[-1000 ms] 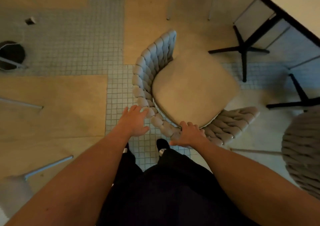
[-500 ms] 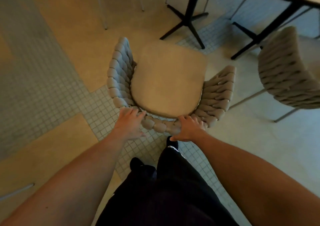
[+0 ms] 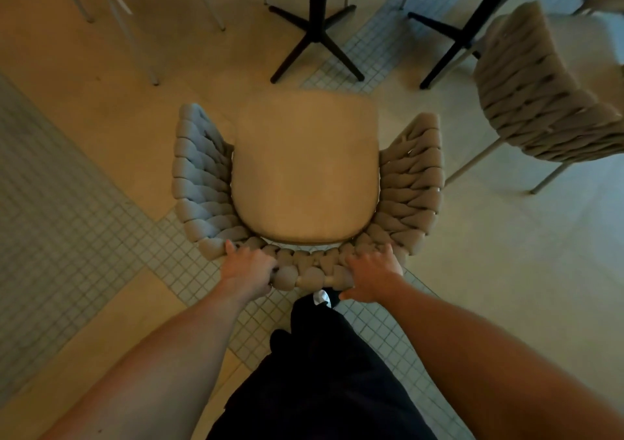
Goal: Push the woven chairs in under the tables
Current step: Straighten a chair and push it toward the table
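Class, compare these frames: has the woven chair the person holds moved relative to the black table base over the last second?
Yes. The woven chair has turned to face the black table base and now sits closer to it, seat front nearly at its feet.

Grey-beige braided weave on the woven chair [image 3: 410, 183], tan seat cushion [image 3: 304, 169], black table bases [image 3: 317, 27], grey grid-tiled floor [image 3: 60, 223].

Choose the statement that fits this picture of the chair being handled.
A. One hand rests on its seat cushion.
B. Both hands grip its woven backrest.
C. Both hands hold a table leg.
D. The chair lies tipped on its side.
B: the left hand and right hand both grip the woven backrest of the upright chair.
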A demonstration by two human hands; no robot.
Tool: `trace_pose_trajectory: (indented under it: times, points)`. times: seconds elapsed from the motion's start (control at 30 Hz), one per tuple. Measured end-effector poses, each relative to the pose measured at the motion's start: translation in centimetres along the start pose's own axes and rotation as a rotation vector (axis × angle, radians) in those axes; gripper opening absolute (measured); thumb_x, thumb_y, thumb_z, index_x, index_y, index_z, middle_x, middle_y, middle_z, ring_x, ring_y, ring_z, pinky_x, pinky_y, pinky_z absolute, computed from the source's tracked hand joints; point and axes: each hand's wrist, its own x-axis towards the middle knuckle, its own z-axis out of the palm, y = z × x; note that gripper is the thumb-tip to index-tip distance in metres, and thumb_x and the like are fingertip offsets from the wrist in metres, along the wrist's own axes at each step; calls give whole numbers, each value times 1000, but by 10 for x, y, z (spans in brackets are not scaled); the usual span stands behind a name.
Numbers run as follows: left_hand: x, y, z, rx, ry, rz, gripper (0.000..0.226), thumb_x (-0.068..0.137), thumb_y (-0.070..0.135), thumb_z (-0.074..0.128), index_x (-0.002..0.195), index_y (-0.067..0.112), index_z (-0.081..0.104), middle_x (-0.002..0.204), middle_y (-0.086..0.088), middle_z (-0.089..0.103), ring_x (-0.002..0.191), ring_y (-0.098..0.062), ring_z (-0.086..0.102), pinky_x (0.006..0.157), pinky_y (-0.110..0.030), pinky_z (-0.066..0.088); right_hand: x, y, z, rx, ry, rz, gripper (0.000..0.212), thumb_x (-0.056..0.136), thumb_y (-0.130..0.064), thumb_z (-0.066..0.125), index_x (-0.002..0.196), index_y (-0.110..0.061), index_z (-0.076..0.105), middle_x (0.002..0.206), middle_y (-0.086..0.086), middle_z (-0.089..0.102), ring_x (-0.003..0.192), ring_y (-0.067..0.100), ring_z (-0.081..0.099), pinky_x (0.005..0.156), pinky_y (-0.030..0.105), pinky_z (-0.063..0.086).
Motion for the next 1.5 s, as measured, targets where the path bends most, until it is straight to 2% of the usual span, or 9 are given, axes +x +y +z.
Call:
trace_pose_trajectory:
  times: [0.1, 0.27, 0.77, 0.9, 1.27, 1.5]
  points:
    - [-1, 2, -6, -14, -24, 12, 17, 88, 30, 66, 105, 35, 66, 102, 4, 65, 109, -26, 60, 103, -56, 35, 0, 2, -4, -42, -32, -29, 88, 82, -85, 48, 144, -22, 46, 140, 6, 56, 129, 29, 52, 116, 59, 22]
    - [16, 3, -25, 3, 28, -21, 30, 89, 27, 62, 116, 41, 66, 109, 4, 67, 111, -25, 61, 94, -45, 42, 11, 15, -28, -32, -39, -12, 79, 88, -78, 49, 145, -23, 46, 140, 5, 58, 131, 28, 53, 118, 61, 18]
    - [90, 23, -108, -26, 80, 0, 23, 87, 32, 68, 110, 35, 68, 108, 2, 66, 111, -26, 61, 98, -51, 43, 59, 100, -88, -69, 0, 38, 72, 88, -77, 49, 141, -29, 49, 139, 1, 58, 130, 27, 53, 118, 59, 19]
    - [116, 27, -132, -12, 84, -25, 24, 89, 27, 65, 111, 36, 68, 106, 3, 65, 109, -25, 61, 93, -47, 43, 75, 124, -111, -95, 4, 47, 72, 88, -79, 48, 140, -30, 50, 136, 1, 60, 129, 27, 54, 118, 57, 20]
    - [193, 17, -219, -19, 109, -42, 24, 84, 42, 69, 107, 33, 68, 103, 2, 66, 107, -26, 61, 93, -47, 44, 140, 187, -185, -94, 29, 60, 69, 86, -78, 50, 137, -32, 51, 134, 1, 60, 127, 27, 55, 117, 57, 20]
    - [223, 9, -247, -11, 89, -64, 24, 85, 37, 70, 109, 35, 67, 106, 3, 66, 109, -24, 61, 95, -47, 44, 163, 205, -214, -72, 27, 62, 69, 85, -78, 52, 137, -32, 52, 132, 0, 61, 126, 27, 56, 118, 58, 16]
